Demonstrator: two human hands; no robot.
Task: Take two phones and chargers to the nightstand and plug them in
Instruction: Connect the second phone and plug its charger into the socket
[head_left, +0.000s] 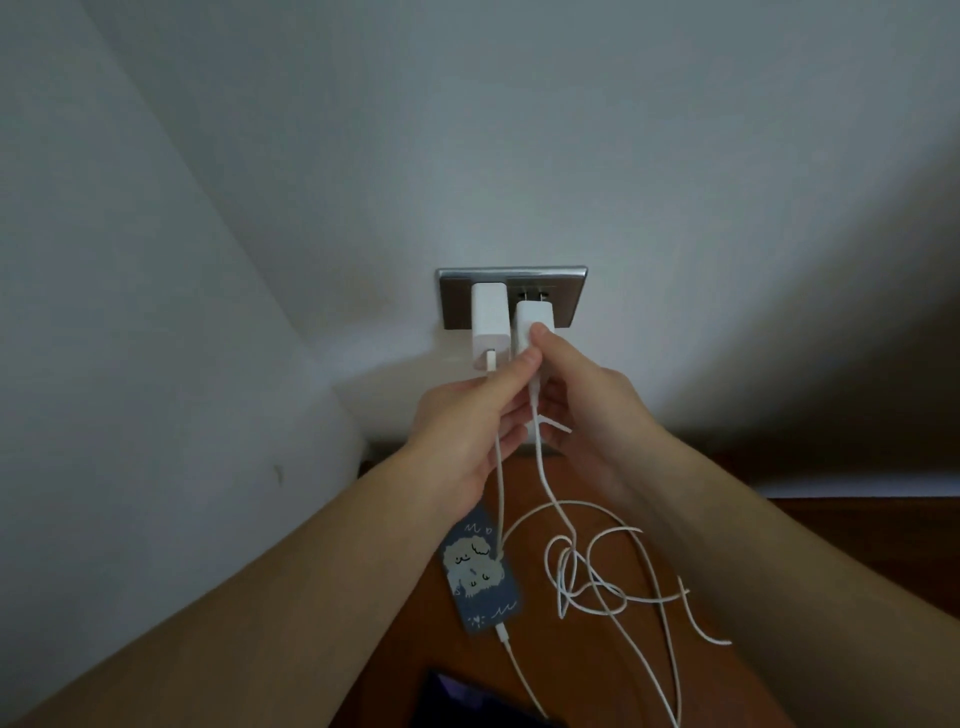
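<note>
A metal wall outlet (566, 296) holds one white charger (488, 322) pushed in on the left. A second white charger (527, 325) sits partway in the right socket, its prongs still showing. My left hand (467, 426) and my right hand (576, 400) both pinch this second charger from below. White cables (597, 571) hang down and coil on the wooden nightstand (587, 675). A phone in a blue case with a fluffy cartoon animal (480, 569) lies there with a cable plugged into it. A dark phone (467, 701) lies at the bottom edge.
Bare white walls meet in a corner on the left. A white, rounded surface (291, 467) bulges beside the nightstand on the left. Dark wood (857, 509) runs along the right.
</note>
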